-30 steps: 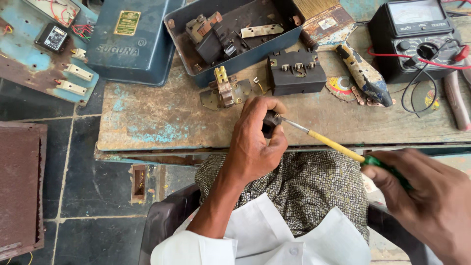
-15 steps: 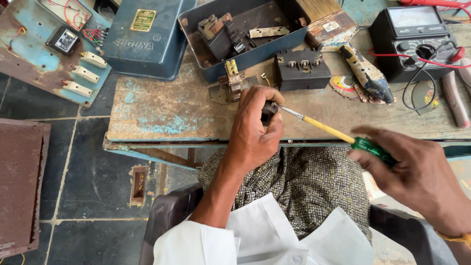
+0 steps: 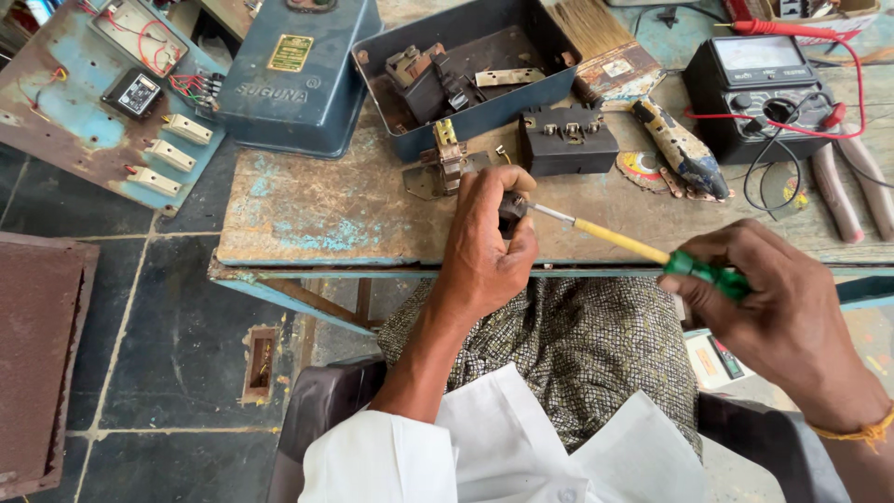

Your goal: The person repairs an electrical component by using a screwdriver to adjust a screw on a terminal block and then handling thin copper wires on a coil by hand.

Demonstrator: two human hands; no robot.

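My left hand [image 3: 484, 247] is closed around a small dark part [image 3: 511, 207], held just over the near edge of the worn wooden table [image 3: 354, 210]. My right hand [image 3: 778, 312] grips the green handle of a screwdriver [image 3: 643, 247] with a yellow shaft. Its metal tip touches the small dark part. Both hands hover above my lap, which is covered by patterned cloth.
On the table lie an open blue metal box [image 3: 466, 70] with parts in it, a black terminal block [image 3: 566, 140], a brass fitting [image 3: 445, 154], a black multimeter [image 3: 759, 79] with red and black leads, pliers [image 3: 847, 186]. A blue lid [image 3: 293, 70] and a panel board [image 3: 121, 93] sit at left.
The view has shifted a little. My right hand has drawn slightly nearer along the screwdriver line, while the tip stays on the part in my left hand.
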